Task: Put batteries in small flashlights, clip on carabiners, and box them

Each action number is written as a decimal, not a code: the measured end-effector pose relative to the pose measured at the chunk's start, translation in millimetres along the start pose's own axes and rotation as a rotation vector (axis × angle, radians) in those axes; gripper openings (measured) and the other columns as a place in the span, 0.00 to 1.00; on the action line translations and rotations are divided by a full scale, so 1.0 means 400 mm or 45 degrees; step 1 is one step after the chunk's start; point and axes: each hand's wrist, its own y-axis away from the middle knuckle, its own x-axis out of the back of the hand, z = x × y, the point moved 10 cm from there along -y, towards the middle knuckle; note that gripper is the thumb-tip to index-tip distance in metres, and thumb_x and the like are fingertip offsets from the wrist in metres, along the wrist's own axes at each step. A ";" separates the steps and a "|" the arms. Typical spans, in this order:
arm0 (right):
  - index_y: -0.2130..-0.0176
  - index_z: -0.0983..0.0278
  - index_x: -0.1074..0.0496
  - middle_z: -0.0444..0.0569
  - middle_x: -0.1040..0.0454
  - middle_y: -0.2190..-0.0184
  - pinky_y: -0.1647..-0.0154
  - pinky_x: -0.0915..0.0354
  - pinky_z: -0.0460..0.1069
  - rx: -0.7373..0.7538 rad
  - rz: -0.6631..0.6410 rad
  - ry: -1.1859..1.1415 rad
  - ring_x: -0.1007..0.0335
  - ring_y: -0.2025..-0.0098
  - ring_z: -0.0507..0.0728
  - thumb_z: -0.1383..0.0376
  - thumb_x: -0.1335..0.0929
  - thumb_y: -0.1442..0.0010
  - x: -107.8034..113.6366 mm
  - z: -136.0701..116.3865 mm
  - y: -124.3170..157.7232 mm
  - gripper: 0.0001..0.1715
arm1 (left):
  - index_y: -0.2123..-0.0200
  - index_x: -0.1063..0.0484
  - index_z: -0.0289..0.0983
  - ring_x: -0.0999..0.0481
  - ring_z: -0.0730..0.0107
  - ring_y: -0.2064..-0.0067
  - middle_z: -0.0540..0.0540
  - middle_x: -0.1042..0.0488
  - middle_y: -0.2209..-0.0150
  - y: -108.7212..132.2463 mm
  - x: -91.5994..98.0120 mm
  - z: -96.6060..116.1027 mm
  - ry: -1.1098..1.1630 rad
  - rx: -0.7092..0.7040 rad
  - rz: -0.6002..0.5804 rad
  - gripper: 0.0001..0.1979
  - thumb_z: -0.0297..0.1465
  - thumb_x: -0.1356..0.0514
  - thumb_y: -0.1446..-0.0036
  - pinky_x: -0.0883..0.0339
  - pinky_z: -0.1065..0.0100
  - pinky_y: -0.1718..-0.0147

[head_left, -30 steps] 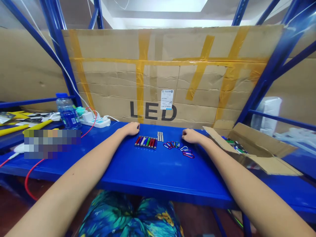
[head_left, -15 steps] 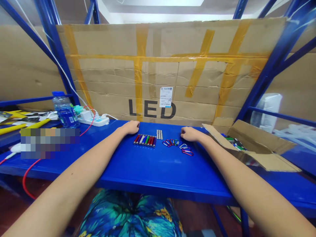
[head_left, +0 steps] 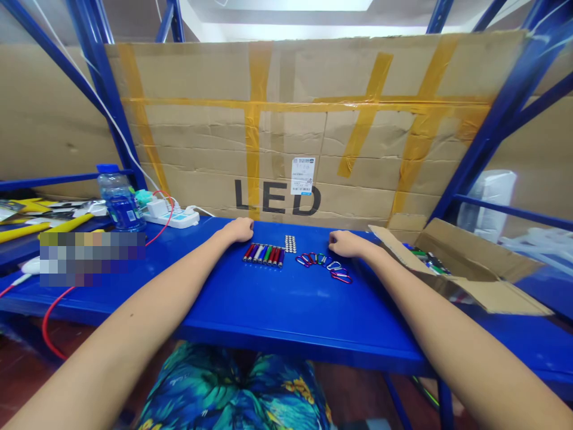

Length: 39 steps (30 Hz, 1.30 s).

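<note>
My left hand (head_left: pixel 240 229) rests on the blue table (head_left: pixel 286 310), closed into a loose fist with nothing showing in it. Just in front of it lies a row of several small metal tubes (head_left: pixel 263 255) in red, purple, silver, blue and green, like mini flashlights. My right hand (head_left: pixel 342 243), also curled into a fist and showing nothing held, rests to the right. Closest to it is a curved line of several coloured carabiners (head_left: pixel 320 259). Between the hands, small silver button cells (head_left: pixel 290 243) sit in a compact grid. Neither hand touches these things.
An open cardboard box (head_left: pixel 474 257) with small coloured items stands at the right. To the left are a bottle of blue liquid (head_left: pixel 120 200), a white power strip (head_left: pixel 176 219) with cables and yellow packets (head_left: pixel 31 208). A large cardboard sheet (head_left: pixel 286 131) closes off the back.
The view has shifted very slightly. Both hands and the laid-out things stay where they were.
</note>
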 end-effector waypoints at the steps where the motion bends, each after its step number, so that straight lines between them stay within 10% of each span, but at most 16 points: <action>1: 0.61 0.66 0.26 0.57 0.22 0.58 0.63 0.36 0.50 -0.007 0.001 0.005 0.26 0.58 0.61 0.67 0.35 0.43 0.001 0.000 0.000 0.11 | 0.62 0.26 0.38 0.23 0.57 0.56 0.39 0.22 0.57 0.002 0.004 0.001 0.006 0.004 0.012 0.09 0.30 0.43 0.47 0.31 0.64 0.58; 7: 0.63 0.65 0.24 0.56 0.21 0.62 0.62 0.37 0.50 0.071 0.189 -0.019 0.27 0.59 0.61 0.68 0.36 0.43 0.061 -0.070 0.034 0.12 | 0.61 0.24 0.38 0.24 0.63 0.55 0.43 0.21 0.56 0.025 0.064 0.072 0.118 -0.087 0.123 0.11 0.31 0.45 0.45 0.33 0.68 0.57; 12: 0.60 0.62 0.22 0.48 0.22 0.63 0.59 0.37 0.48 0.644 0.228 -0.278 0.29 0.62 0.56 0.71 0.37 0.43 0.090 -0.279 0.131 0.16 | 0.64 0.23 0.36 0.24 0.69 0.61 0.47 0.20 0.62 0.080 0.085 0.235 0.497 -0.556 0.003 0.11 0.31 0.44 0.47 0.34 0.71 0.61; 17: 0.57 0.61 0.21 0.50 0.23 0.58 0.51 0.37 0.51 0.905 0.187 -0.317 0.29 0.57 0.57 0.70 0.36 0.41 0.071 -0.392 0.193 0.16 | 0.67 0.22 0.37 0.24 0.70 0.65 0.49 0.20 0.67 0.107 0.061 0.290 0.471 -0.664 -0.103 0.11 0.30 0.43 0.51 0.34 0.71 0.63; 39: 0.58 0.63 0.20 0.50 0.21 0.57 0.48 0.37 0.52 1.080 0.106 -0.249 0.28 0.53 0.58 0.72 0.35 0.41 0.049 -0.431 0.228 0.16 | 0.70 0.21 0.36 0.25 0.69 0.68 0.47 0.21 0.70 0.112 0.045 0.305 0.409 -0.656 -0.112 0.09 0.32 0.40 0.51 0.38 0.71 0.69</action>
